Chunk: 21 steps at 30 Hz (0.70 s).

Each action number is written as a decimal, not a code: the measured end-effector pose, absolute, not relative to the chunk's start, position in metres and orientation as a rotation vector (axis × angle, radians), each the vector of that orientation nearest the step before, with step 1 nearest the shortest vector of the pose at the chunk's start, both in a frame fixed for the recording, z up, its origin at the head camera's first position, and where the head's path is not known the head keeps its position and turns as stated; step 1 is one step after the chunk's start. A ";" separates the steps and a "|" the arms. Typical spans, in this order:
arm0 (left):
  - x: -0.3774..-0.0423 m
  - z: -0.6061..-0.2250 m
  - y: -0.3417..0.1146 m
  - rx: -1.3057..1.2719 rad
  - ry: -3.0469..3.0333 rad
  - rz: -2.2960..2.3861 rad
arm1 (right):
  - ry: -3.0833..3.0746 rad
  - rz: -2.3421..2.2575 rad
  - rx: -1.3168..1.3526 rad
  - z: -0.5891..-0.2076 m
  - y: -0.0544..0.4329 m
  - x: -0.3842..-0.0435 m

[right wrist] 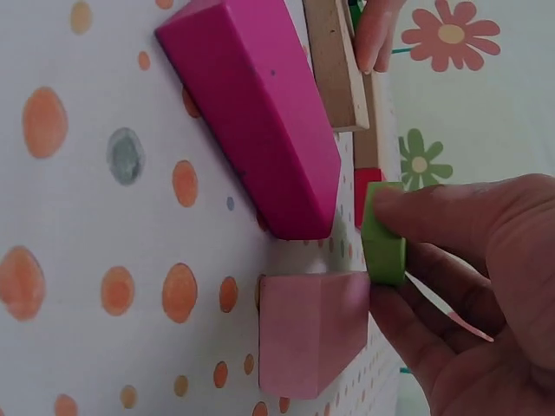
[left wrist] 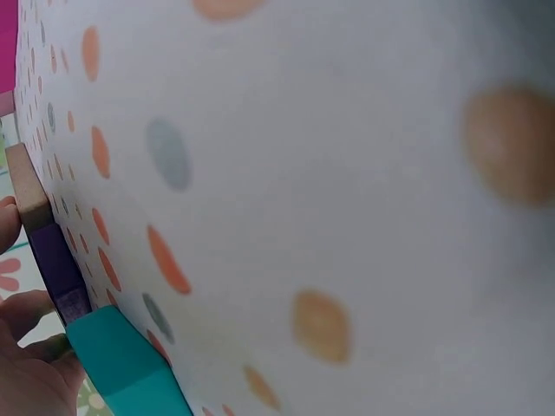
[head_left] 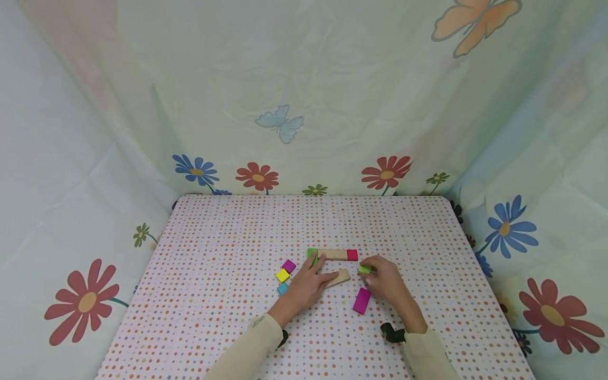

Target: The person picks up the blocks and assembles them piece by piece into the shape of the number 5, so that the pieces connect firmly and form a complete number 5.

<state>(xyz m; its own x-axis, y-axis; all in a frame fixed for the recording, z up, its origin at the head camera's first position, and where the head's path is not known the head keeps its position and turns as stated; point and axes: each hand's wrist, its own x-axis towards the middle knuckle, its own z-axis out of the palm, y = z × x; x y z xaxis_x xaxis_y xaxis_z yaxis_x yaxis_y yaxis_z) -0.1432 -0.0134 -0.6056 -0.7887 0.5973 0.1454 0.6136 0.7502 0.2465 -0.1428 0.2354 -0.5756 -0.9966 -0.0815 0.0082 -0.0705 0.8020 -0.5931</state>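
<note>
My right hand pinches a light green block between thumb and fingers. In the right wrist view that block is beside the top of a pink block, which the hand hides in the head view. My left hand reaches forward with its fingertips on a green block, and its thumb lies on a loose wooden plank. Behind the thumb, another wooden plank lies between the green block and a red block. A purple block shows near the left fingers in the left wrist view.
A long magenta block lies just in front of the right hand. Left of the left hand sit a small purple cube, a yellow cube and a blue block. A dotted cloth covers the table.
</note>
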 end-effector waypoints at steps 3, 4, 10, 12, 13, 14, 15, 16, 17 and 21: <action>-0.143 -0.606 -0.013 -1.005 -2.877 -0.421 | 2.960 -0.918 -0.175 -0.577 0.235 -0.143; -0.143 -0.606 -0.013 -1.005 -2.875 -0.415 | 2.957 -0.907 -0.184 -0.577 0.234 -0.143; -0.143 -0.608 -0.012 -0.998 -2.870 -0.377 | 2.908 -0.861 -0.222 -0.580 0.234 -0.144; -0.144 -0.608 -0.012 -0.994 -2.874 -0.376 | 2.894 -0.863 -0.226 -0.581 0.233 -0.145; -0.143 -0.608 -0.012 -0.991 -2.877 -0.378 | 2.890 -0.866 -0.222 -0.581 0.233 -0.145; -0.143 -0.609 -0.012 -0.989 -2.879 -0.378 | 2.889 -0.864 -0.225 -0.582 0.233 -0.145; -0.143 -0.608 -0.012 -0.988 -2.887 -0.379 | 2.891 -0.865 -0.228 -0.583 0.233 -0.146; -0.143 -0.608 -0.012 -0.987 -2.891 -0.379 | 2.890 -0.868 -0.230 -0.583 0.233 -0.146; -0.143 -0.608 -0.013 -0.987 -2.893 -0.377 | 2.890 -0.870 -0.231 -0.583 0.232 -0.146; -0.144 -0.607 -0.013 -0.990 -2.911 -0.396 | 2.894 -0.869 -0.240 -0.583 0.231 -0.145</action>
